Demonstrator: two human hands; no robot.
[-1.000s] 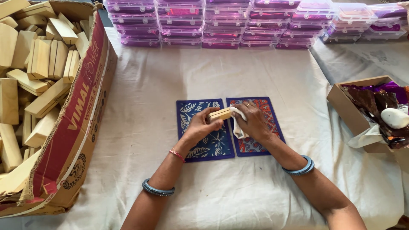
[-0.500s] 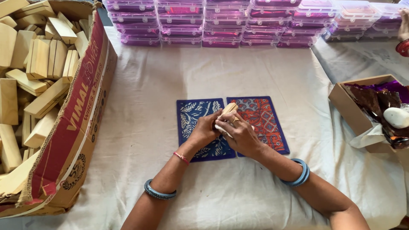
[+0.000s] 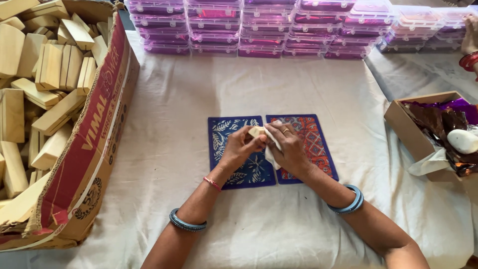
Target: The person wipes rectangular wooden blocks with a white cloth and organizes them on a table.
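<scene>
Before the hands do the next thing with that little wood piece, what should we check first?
1. Left hand grips the wooden block: ok.
2. Right hand has the white cloth against the block: ok.
3. Both hands are above the two patterned mats: ok.
4. Block is wiped clean all over: cannot tell, fingers hide most of it.
5. Big cardboard box of wooden blocks sits apart from the hands: ok.
</scene>
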